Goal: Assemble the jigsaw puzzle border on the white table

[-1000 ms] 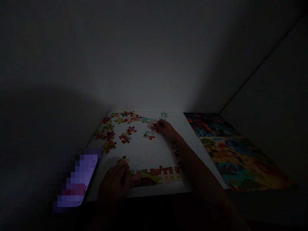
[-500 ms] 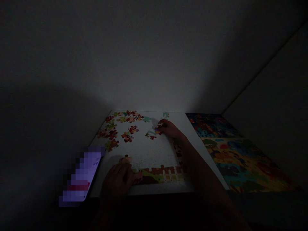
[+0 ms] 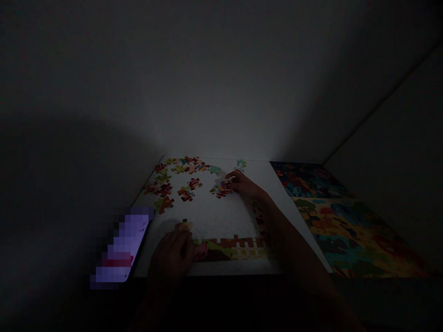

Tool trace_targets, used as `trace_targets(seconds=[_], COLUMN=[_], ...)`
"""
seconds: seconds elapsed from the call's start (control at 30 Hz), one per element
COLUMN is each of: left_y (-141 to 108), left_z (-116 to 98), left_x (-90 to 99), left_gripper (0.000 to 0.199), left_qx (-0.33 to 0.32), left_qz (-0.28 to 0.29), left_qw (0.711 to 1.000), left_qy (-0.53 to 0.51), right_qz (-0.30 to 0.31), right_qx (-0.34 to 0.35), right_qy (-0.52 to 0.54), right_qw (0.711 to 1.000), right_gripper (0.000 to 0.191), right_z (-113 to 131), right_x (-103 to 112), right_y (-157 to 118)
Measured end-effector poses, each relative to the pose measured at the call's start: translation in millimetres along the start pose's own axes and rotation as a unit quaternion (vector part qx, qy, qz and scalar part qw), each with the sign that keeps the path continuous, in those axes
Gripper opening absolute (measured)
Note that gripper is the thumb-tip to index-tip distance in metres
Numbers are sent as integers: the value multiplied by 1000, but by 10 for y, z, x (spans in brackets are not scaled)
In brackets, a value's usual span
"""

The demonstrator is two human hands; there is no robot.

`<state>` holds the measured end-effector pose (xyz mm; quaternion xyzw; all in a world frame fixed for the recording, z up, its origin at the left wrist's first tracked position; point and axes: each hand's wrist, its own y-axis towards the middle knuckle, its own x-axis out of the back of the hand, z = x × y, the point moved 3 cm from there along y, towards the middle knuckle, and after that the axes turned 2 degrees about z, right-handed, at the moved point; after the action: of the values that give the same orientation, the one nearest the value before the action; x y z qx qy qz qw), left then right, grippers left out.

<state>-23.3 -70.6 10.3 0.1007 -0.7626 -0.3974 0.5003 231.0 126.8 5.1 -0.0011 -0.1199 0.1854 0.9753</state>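
My right hand reaches over the white board, its thumb and fingers closed on a colourful jigsaw piece. That piece is close over, or overlaps, a teal and red piece; I cannot tell which. My left hand rests with curled fingers at the left end of a joined puzzle strip showing a fence and green ground. A pale pink piece shows just beyond its knuckles. Whatever lies under the left fingers is hidden in the dark. A joined brown-patterned side column is partly covered by my right forearm.
Loose jigsaw pieces lie along the board's left and far edges. A small cluster sits nearer the middle. Left of the white board is a lit, pixelated phone. Two colourful pictures lie on the right.
My right hand has brought its piece slightly down and left against the teal and red piece. My left hand stays at the strip. The whole view has shifted a little.
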Motion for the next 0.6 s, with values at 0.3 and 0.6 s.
trace_targets(seconds=[0.3,0.6], left_y=[-20,-26], left_z=[-12,-16], left_x=[-18,-33], left_gripper=[18,19], left_qx=[13,28], left_qz=[9,15], left_qw=[1000,999], left_qy=[3,7], right_qz=[87,149], right_qx=[-1,-10], right_qy=[16,15], right_qw=[996,989], right_gripper=[29,51], right_z=[130,317], right_x=[-189,-624], right_y=[-26,-15])
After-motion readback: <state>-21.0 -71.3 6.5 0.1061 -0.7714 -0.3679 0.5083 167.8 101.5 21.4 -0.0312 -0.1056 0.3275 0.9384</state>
